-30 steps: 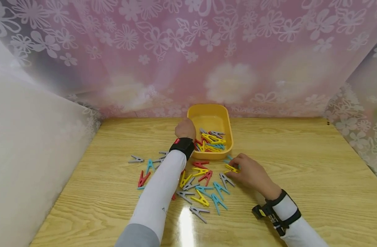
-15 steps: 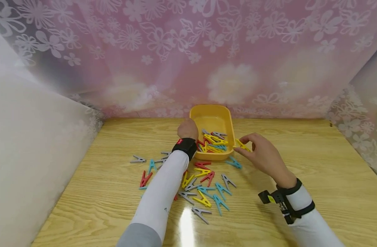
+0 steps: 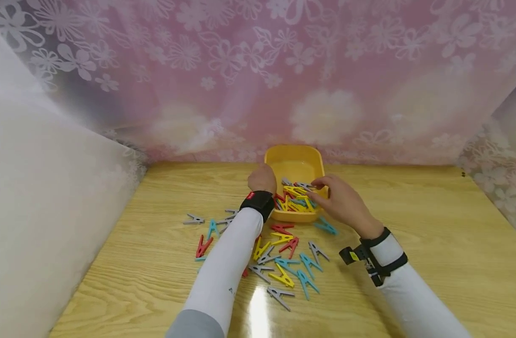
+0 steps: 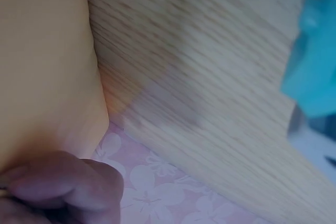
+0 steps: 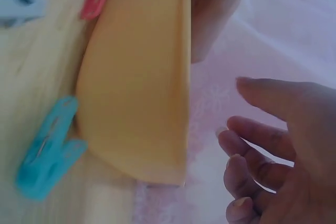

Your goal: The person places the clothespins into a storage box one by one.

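A yellow plastic basin (image 3: 293, 217) stands against the back of the table with several clothespins inside, yellow, red, blue and grey. My left hand (image 3: 263, 178) grips its left rim; in the left wrist view the curled fingers (image 4: 68, 184) lie at the basin wall (image 4: 47, 66). Over the basin's right rim reaches my right hand (image 3: 340, 197), thumb and fingertips apart. Nothing shows between those fingers (image 5: 257, 156) in the right wrist view. A yellow clothespin (image 3: 305, 203) lies on the pile just below the right fingertips.
Several loose clothespins are scattered on the wooden table in front of the basin, among them a blue one (image 3: 326, 226) by its right corner and a grey one (image 3: 194, 219) at the left. A flowered pink curtain (image 3: 224, 94) hangs behind. My left forearm covers some clothespins.
My right hand picked up a yellow clothespin from the table, carried it up beside the basin, then left over the rim, and let it go inside. The left hand stays at the rim.
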`<state>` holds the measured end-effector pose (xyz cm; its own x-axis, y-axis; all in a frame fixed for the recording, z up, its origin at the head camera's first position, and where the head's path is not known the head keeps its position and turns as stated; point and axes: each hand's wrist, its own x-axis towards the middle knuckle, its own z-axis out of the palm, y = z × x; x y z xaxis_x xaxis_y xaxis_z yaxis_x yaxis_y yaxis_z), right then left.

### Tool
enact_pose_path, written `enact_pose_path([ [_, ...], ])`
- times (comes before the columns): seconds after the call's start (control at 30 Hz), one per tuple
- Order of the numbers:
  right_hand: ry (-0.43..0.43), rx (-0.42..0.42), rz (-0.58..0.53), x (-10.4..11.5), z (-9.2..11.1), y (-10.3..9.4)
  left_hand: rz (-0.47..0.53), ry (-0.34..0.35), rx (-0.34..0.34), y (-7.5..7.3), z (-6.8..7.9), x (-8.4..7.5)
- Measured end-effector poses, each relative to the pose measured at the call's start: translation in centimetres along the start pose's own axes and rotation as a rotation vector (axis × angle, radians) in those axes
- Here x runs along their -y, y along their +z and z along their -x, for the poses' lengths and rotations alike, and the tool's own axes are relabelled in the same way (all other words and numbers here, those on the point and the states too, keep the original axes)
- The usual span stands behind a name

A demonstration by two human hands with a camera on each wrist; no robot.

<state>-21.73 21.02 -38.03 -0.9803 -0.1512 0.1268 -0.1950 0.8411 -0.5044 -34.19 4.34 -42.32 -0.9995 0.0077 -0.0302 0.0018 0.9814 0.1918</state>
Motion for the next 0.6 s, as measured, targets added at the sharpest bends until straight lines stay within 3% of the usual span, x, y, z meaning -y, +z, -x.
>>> enact_pose_path([
  [0.2, 0.018, -0.053, -0.008, -1.4, 1.4, -0.1, 0.014, -0.006, 0.002, 0.1, 0.0, -0.2],
  [0.37, 0.084, -0.075, -0.016, -2.5, 2.8, -0.1, 0.031, -0.005, 0.001, 0.3, -0.1, -0.1],
  [0.47, 0.142, -0.04, -0.045, -3.3, 3.7, 0.1, 0.03, -0.001, -0.007, 0.3, -0.1, -0.1],
  [0.6, 0.199, 0.08, -0.107, -3.8, 4.4, 0.5, 0.023, 0.002, -0.01, 0.2, -0.1, -0.2],
])
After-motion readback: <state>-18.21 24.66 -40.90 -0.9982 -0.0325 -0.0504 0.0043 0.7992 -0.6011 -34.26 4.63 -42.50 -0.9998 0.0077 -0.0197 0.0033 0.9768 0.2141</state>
